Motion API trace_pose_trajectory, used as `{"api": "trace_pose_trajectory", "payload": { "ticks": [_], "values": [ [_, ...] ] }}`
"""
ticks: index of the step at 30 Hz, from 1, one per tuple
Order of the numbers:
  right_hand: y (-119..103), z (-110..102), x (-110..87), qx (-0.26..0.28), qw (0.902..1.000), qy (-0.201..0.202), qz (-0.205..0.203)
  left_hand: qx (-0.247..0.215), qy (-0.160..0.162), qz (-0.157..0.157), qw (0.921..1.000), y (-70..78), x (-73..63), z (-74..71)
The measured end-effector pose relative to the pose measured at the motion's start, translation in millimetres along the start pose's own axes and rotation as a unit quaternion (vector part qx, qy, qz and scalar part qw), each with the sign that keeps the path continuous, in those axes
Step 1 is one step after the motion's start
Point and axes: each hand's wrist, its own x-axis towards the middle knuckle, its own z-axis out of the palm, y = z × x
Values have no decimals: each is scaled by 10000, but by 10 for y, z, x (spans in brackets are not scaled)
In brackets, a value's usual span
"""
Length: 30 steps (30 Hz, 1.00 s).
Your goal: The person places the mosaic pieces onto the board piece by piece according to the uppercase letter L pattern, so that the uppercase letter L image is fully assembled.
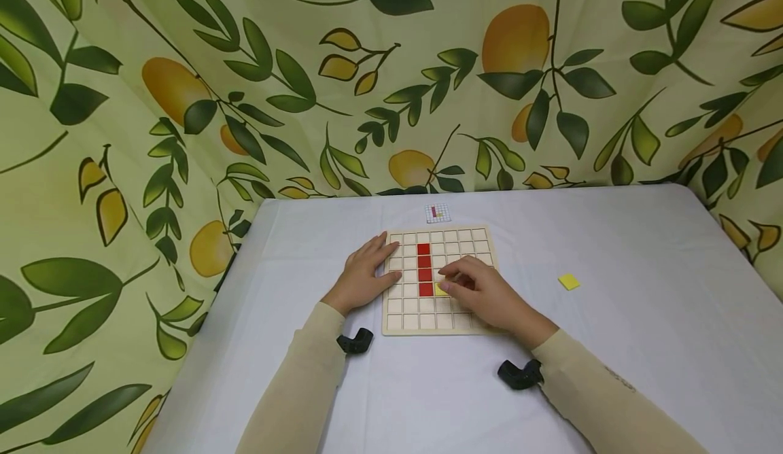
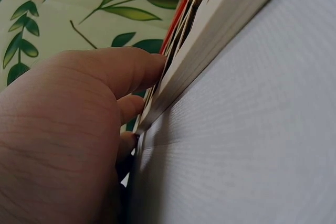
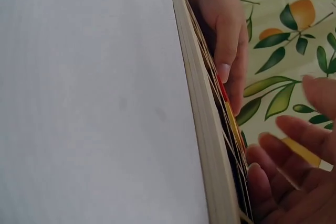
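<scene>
A square wooden grid board [image 1: 411,321] lies on the white-covered table. Red square tiles [image 1: 425,262] form a column in it, and a yellow tile [image 1: 440,289] sits right of the lowest red one. My left hand [image 1: 361,274] rests at the board's left edge, thumb and fingertips over the rim. Over the right part of the board is my right hand [image 1: 483,291], its thumb and index finger beside the yellow tile and partly covering it. In the right wrist view, the right hand's fingers [image 3: 262,179] are loosely bent near the board's edge.
Behind the board lies a small card [image 1: 438,213] printed with a coloured grid. Another yellow tile [image 1: 569,281] lies on the table to the right. A leaf-and-fruit patterned curtain [image 1: 342,121] hangs along the table's back and left sides.
</scene>
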Motion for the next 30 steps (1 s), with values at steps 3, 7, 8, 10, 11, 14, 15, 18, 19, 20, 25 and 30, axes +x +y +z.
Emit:
{"api": "trace_pose_trajectory", "payload": {
  "ticks": [3,7,8,10,11,14,15,18,19,20,25,30],
  "values": [
    [-38,-49,-18,292,9995,55,84,0,8,29,10000,6,1,0],
    [-81,-128,-49,640,9978,18,181,29,-26,3,10000,9,5,1],
    [-89,-151,-58,752,9970,-12,202,39,-36,-7,10000,9,4,1],
    [-96,-198,-78,997,9947,-77,233,43,-41,-9,10000,8,4,2],
    [-93,-219,-84,1107,9935,-110,248,33,-29,3,10000,7,3,2],
    [-69,-277,-109,1305,9910,-179,230,3,6,16,10000,3,1,4],
    [-57,-296,-118,1323,9908,-185,204,-9,11,15,10000,0,1,6],
    [-10,-360,-147,1322,9910,-168,105,0,-1,-28,10000,-6,3,11],
    [3,-389,-163,1317,9912,-151,39,2,-13,-43,10000,-8,3,12],
    [17,-419,-176,1320,9912,-116,-32,14,-21,-57,10000,-11,3,15],
    [78,-603,-273,1366,9901,40,-323,32,-11,-67,10000,-17,3,21],
    [184,-796,-384,1199,9915,287,-420,28,-28,-107,9999,-18,6,22]
  ]
}}
